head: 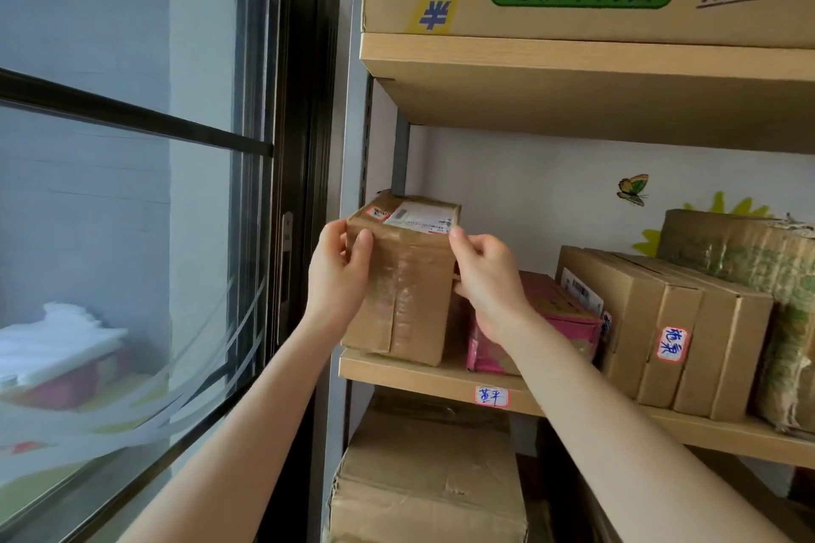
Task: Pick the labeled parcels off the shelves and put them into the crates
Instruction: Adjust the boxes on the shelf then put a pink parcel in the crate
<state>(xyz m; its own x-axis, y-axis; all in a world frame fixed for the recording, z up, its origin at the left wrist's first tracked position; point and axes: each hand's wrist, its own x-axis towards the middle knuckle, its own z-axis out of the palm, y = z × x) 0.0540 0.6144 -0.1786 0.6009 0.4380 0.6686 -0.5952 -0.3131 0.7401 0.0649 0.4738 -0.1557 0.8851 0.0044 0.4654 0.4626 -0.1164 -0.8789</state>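
While left hand and right hand fingers grip the parcel, its label is illegible.

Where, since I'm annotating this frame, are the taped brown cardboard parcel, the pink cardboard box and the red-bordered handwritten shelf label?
Taped brown cardboard parcel [405, 282]: head view, taped front face.
Pink cardboard box [571, 324]: head view, front face.
Red-bordered handwritten shelf label [491, 396]: head view, its centre.

Both arms reach up and forward, left hand and right hand with fingers curled, thumbs forward.
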